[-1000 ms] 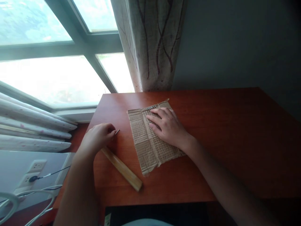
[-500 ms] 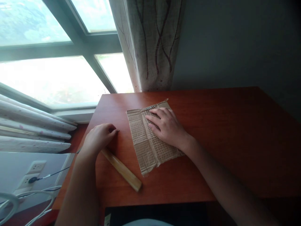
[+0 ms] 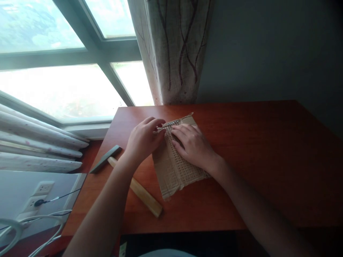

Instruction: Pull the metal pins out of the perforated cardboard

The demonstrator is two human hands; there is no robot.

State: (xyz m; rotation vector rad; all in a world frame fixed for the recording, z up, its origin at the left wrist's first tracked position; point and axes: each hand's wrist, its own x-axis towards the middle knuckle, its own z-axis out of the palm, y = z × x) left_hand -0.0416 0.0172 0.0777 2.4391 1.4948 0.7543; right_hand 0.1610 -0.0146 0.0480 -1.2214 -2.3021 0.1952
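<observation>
A brown cardboard sheet (image 3: pixel 171 171) full of small holes lies on the red-brown table (image 3: pixel 268 160). My right hand (image 3: pixel 194 146) rests flat on it, fingers stretched out and pressing it down. My left hand (image 3: pixel 143 139) is over the sheet's far left corner, its fingers pinched on a small nail (image 3: pixel 158 130) whose tip points at the holes near the far edge. A hammer (image 3: pixel 128 180) with a dark head and pale wooden handle lies on the table to the left of the sheet, untouched.
A window and a patterned curtain (image 3: pixel 174 53) stand behind the table. A wall socket with a plugged cable (image 3: pixel 40 200) and white cords are at the lower left. A grey wall is at the back right.
My left hand picked up the nail beside the hammer and moved right and away to the cardboard's far corner, uncovering the hammer head. My right hand stayed put.
</observation>
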